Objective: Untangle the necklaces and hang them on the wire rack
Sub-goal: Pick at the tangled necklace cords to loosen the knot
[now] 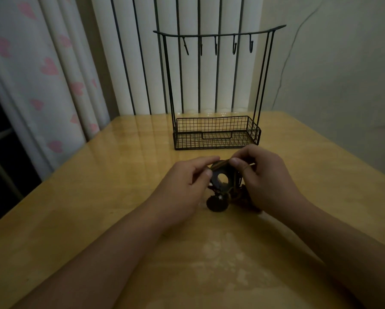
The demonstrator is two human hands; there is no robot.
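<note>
Head view: both hands meet over the table (75,197).
Left hand (184,184): pinching the necklaces (222,181).
Right hand (265,175): gripping their cords.
Wire rack (216,132): straight beyond the bundle, hooks bare.

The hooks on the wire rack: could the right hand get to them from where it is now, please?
Probably yes: the hooks hang bare, with nothing between them and the right hand, though its fingers now pinch the necklaces.
</note>
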